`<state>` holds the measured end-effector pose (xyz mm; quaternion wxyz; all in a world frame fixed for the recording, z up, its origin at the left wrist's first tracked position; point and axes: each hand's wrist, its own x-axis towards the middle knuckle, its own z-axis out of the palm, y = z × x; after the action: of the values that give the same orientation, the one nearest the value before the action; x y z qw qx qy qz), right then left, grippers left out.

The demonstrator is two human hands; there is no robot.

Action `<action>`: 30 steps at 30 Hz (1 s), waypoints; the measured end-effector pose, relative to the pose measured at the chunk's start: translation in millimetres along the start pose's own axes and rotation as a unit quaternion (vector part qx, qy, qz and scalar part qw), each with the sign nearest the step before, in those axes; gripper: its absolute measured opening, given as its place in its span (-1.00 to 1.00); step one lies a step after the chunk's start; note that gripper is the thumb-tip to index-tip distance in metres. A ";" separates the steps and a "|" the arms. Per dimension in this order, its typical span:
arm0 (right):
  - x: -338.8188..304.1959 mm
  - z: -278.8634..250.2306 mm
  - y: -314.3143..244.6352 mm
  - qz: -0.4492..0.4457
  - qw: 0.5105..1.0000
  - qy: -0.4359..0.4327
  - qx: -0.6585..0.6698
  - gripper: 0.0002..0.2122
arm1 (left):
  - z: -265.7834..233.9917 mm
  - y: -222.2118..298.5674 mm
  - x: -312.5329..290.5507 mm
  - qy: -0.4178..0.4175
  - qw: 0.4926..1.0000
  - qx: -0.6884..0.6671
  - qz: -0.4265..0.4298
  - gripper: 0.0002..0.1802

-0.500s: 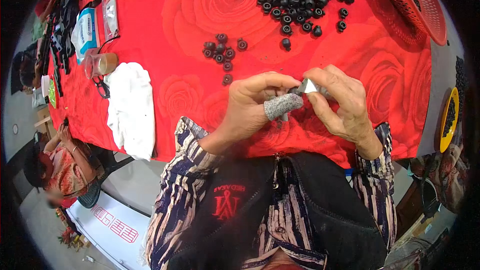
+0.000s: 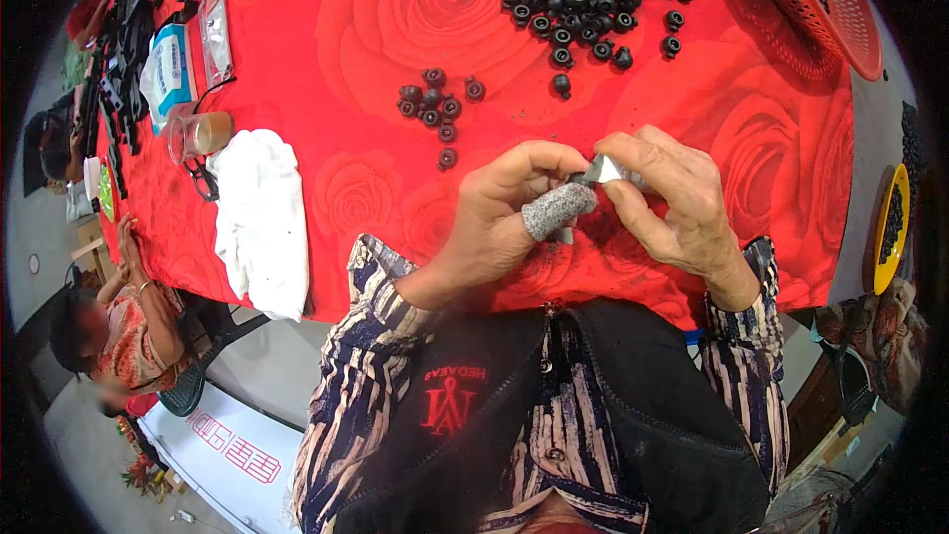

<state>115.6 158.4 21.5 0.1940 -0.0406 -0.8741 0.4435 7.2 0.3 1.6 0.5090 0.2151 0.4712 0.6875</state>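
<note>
My left hand, a grey knitted sleeve over its thumb, pinches a small black part, mostly hidden by the fingers. Between the thumb and fingers of my right hand is a small pale, shiny blade, its dark tip against the black part. Both hands meet just above the near side of the red cloth. Beyond my left hand lies a small group of round black knobbed parts. A larger pile of the same black parts spreads farther back.
The table wears a red rose-patterned cloth. On its left are a white cloth, a cup of brown liquid, glasses, a tissue pack and black strips. A red basket stands far right. Another person sits at left.
My hands keep their grip at nearly the same spot, with only slight finger movement. The view has shifted a little. At left, the other person's hands have risen.
</note>
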 end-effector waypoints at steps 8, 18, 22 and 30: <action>0.6 -3.3 -1.2 0.007 1.000 -0.019 -0.006 -0.78 | 1.3 3.7 -0.4 -0.013 1.000 0.016 -0.005 -0.75; 0.6 -1.5 1.2 0.013 0.999 -0.040 0.019 -0.78 | -1.3 -5.3 1.6 0.001 0.999 0.040 0.012 -0.75; 2.6 -0.3 1.5 0.017 0.998 0.010 0.064 -0.74 | -1.0 -0.9 3.4 0.011 0.999 0.032 0.023 -0.76; -0.6 9.0 -0.7 -0.129 0.991 0.020 -0.015 -0.56 | -7.1 -10.2 4.8 0.008 0.981 -0.155 -0.115 -0.78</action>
<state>112.9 151.0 17.1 0.2665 0.0609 -0.8746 0.4003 4.9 1.9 -11.3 0.6079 0.0723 0.3849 0.6907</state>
